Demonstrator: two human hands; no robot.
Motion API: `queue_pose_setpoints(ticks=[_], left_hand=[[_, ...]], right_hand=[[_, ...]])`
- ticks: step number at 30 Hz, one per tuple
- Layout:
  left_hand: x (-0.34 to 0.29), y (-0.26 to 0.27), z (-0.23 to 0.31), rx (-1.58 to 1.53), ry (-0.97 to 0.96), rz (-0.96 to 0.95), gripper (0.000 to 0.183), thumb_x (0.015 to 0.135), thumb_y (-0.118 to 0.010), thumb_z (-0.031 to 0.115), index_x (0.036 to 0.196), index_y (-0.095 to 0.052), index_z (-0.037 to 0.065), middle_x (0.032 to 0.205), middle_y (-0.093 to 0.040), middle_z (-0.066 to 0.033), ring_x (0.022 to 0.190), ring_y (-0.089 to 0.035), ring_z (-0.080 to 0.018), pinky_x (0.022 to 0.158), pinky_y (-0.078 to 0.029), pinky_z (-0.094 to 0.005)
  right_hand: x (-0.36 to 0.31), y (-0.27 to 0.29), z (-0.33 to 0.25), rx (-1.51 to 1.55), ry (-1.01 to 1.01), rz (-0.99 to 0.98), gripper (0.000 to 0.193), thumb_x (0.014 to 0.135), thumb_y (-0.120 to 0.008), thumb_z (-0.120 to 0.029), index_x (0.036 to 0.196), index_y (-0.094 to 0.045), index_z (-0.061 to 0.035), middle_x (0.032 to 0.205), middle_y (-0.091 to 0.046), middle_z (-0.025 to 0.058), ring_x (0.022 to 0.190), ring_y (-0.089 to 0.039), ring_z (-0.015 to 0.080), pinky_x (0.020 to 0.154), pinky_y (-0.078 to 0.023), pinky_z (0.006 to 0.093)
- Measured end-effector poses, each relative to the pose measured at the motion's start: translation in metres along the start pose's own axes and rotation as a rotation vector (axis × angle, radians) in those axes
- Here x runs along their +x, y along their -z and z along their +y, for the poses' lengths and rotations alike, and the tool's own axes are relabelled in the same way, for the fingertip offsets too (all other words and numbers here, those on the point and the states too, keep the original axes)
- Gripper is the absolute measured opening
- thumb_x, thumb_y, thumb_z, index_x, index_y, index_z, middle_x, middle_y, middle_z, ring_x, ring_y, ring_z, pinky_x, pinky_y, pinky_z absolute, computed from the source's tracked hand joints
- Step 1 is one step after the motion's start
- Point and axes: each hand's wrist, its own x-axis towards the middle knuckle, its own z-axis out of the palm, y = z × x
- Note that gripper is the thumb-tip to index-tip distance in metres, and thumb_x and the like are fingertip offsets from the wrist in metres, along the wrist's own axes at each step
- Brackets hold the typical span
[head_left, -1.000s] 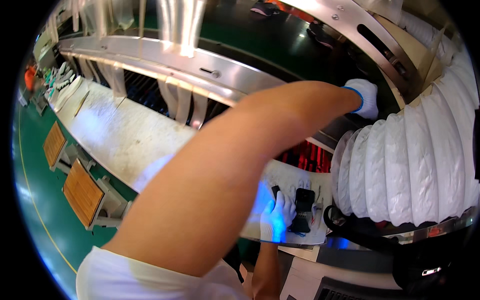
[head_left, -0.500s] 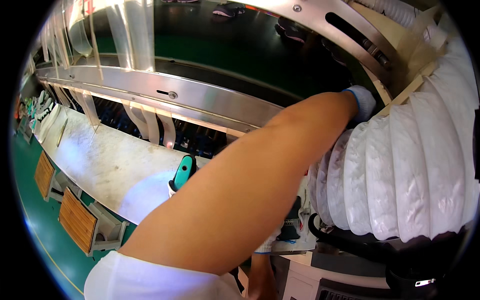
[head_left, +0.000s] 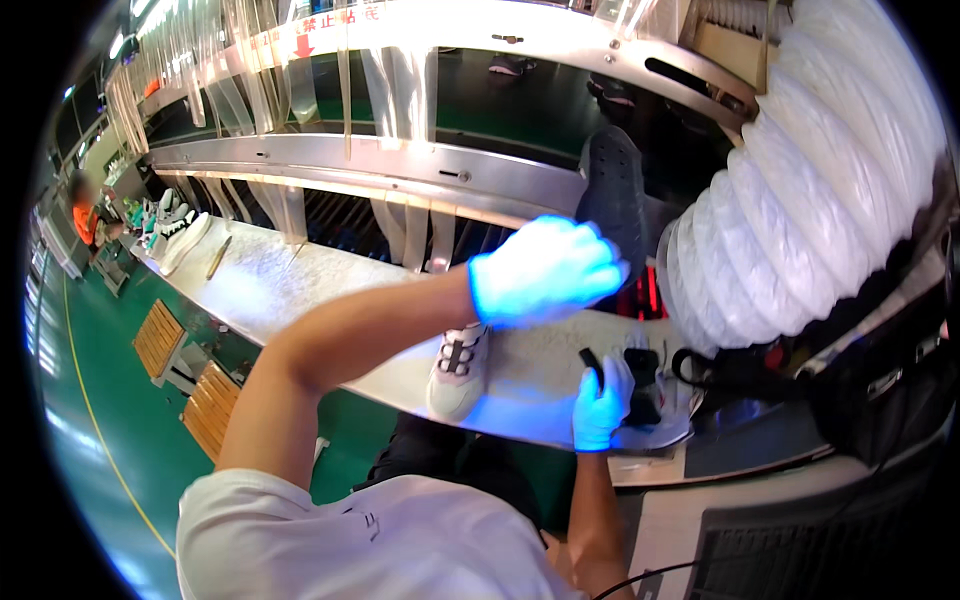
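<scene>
My left hand [head_left: 550,268], in a whitish work glove lit blue, reaches across the bench with its fingers closed round the near end of a long dark grey sole-shaped piece [head_left: 612,185]. Small holes dot that piece, and it stands nearly upright. Lower right, my gloved right hand [head_left: 602,405] pinches a small black piece [head_left: 592,366] whose kind I cannot make out. A pale sneaker [head_left: 457,375] with dark straps rests on the bench below my left wrist; my forearm covers its upper end. Dark items [head_left: 642,385] lie just right of my right hand.
A ribbed white duct [head_left: 790,210] bulges in at the right. Behind the white bench [head_left: 330,275] runs a metal machine frame [head_left: 350,170] hung with clear strips [head_left: 395,95]. Several shoes [head_left: 170,225] stand far left, near a person in orange [head_left: 88,215]. Slatted wooden seats [head_left: 160,333] are below.
My left hand has drawn back from beside the duct and now shows the dark sole-shaped piece. The view has shifted, bringing my right hand and the sneaker into sight.
</scene>
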Motion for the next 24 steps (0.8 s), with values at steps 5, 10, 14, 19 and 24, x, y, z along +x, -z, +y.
queue_pose_setpoints(ticks=[5,10,14,19,24], left_hand=[[-0.146,-0.009,0.122,-0.169,0.151,-0.309,0.048,0.084,-0.079,0.017,0.13,-0.071,0.009,0.133,-0.071,-0.0115,0.108,-0.071,-0.029,0.085,-0.059,-0.0428],[-0.17,-0.003,0.16,-0.529,0.76,-0.071,0.092,0.08,-0.095,0.034,0.158,-0.056,0.003,0.16,-0.056,-0.0268,0.146,-0.058,-0.0472,0.12,-0.051,-0.0536],[-0.194,-0.043,0.122,-0.187,1.471,0.046,0.12,0.072,-0.097,0.038,0.168,-0.036,0.001,0.168,-0.046,-0.0291,0.147,-0.057,-0.0488,0.12,-0.052,-0.0492],[-0.216,-0.047,0.122,-0.543,1.589,-0.04,0.112,0.072,-0.091,0.029,0.17,-0.039,0.016,0.152,-0.062,-0.0266,0.139,-0.063,-0.0487,0.116,-0.054,-0.0507],[-0.217,-0.019,0.191,-0.406,1.636,0.167,0.113,0.069,-0.096,0.015,0.169,-0.043,0.012,0.155,-0.061,-0.0208,0.143,-0.064,-0.0389,0.12,-0.053,-0.0476]], right_hand=[[-0.017,-0.006,-0.062,1.242,-0.714,-0.167,0.064,0.113,-0.067,-0.028,0.166,-0.05,0.0035,0.16,-0.062,0.0165,0.137,-0.066,0.0275,0.116,-0.052,0.0403],[-0.053,-0.038,-0.024,0.75,-0.398,-0.362,0.072,0.098,-0.08,-0.006,0.162,-0.05,0.0094,0.154,-0.067,0.02,0.135,-0.07,0.0297,0.111,-0.058,0.0425],[-0.054,-0.051,-0.044,0.436,-0.357,-0.335,0.054,0.098,-0.081,-0.009,0.148,-0.068,0.0046,0.134,-0.078,0.0173,0.121,-0.076,0.0249,0.106,-0.06,0.0398],[-0.049,-0.042,-0.044,0.503,-0.336,-0.425,0.052,0.097,-0.078,-0.004,0.147,-0.068,0.0054,0.137,-0.077,0.0162,0.12,-0.075,0.0238,0.106,-0.059,0.0375],[-0.06,-0.019,-0.044,0.462,-0.299,-0.487,0.053,0.098,-0.077,0.002,0.149,-0.067,0.0077,0.14,-0.076,0.017,0.123,-0.073,0.0237,0.109,-0.058,0.0384]])
